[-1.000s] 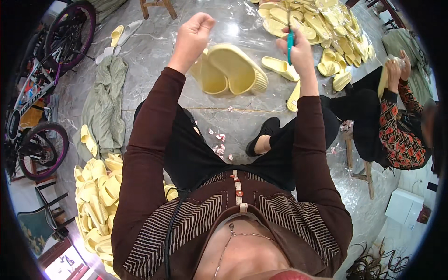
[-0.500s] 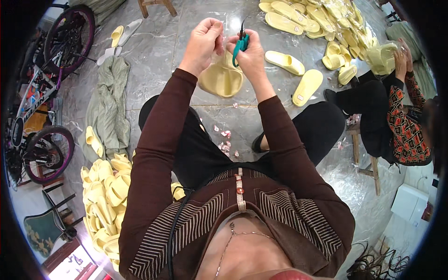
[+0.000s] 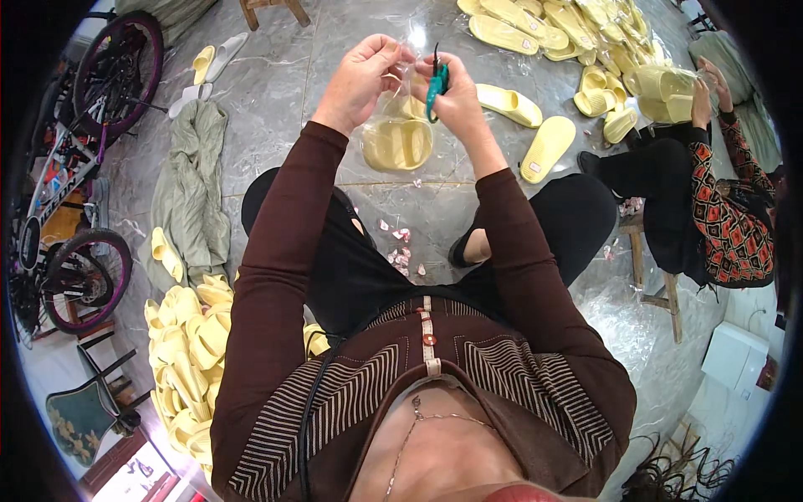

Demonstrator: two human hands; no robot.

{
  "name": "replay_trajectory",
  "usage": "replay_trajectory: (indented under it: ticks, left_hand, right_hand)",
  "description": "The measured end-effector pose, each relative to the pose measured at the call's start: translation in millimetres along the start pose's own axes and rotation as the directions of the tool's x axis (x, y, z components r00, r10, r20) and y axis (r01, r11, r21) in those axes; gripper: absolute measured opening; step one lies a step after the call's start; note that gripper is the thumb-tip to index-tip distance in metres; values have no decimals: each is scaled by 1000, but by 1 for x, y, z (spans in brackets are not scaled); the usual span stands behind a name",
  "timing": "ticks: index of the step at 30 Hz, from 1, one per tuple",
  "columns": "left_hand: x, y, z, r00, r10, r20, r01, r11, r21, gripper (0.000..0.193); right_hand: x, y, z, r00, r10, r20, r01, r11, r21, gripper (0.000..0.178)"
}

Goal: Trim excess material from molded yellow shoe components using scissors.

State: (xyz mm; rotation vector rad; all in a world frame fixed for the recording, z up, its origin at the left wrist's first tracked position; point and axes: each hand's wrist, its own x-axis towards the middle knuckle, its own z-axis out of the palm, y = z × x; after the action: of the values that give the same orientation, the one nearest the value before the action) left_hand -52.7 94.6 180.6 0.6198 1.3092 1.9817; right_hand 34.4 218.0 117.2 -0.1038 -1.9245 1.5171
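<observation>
A clear plastic bag with yellow slippers inside hangs between my hands, in front of my knees. My left hand pinches the bag's upper edge, fingers closed. Teal-handled scissors sit in my right hand, blades pointing up and away from me. The right fingertips also meet the bag's top beside the left ones. Just right of that hand, a loose yellow slipper and another one lying sole up rest on the floor.
Bagged yellow slippers are heaped at the far right. Nearer, at left, is a pile of loose slippers. A co-worker's hands hold another bagged pair at right. Paper scraps lie between my feet; a bicycle stands left.
The bagged slippers have turned slightly and my hands have moved a little apart. At right, the co-worker's hands have moved and their bagged pair has shifted left.
</observation>
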Motion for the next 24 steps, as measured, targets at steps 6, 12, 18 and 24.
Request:
replay_trajectory:
  ticks: [6,12,18,24]
  left_hand:
    - [5,-3,-10,989,112,-101,-100,988,119,11]
    - [14,33,-66,905,203,-374,-194,979,63,9]
    - [9,30,-77,884,204,-420,-171,979,114,9]
    - [8,22,-43,338,909,245,-257,-161,953,14]
  right_hand:
    - [0,7,0,991,25,-133,-44,988,-145,31]
    - [4,36,-54,977,-51,-208,16,986,-165,32]
    - [3,12,-63,976,84,-201,-66,993,94,31]
    - [5,13,-67,964,130,-232,-95,983,158,32]
